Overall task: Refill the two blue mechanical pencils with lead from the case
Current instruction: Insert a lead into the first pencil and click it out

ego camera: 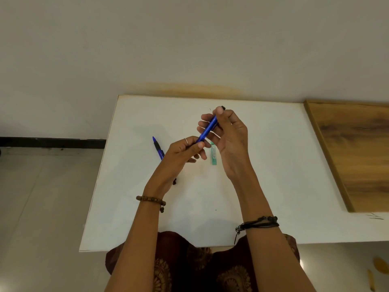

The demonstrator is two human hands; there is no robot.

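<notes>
I hold one blue mechanical pencil (207,130) slanted above the white table (273,165). My left hand (181,153) pinches its lower end. My right hand (228,133) grips its upper part, thumb near the dark cap at the top. The second blue pencil (158,149) lies on the table to the left, its lower half hidden behind my left hand. The green lead case (213,153) lies flat on the table between my hands, partly behind my right hand.
A wooden board (357,157) covers the table's right side. A plain wall stands right behind the table's far edge. Tiled floor lies to the left. My patterned clothing shows below the near edge.
</notes>
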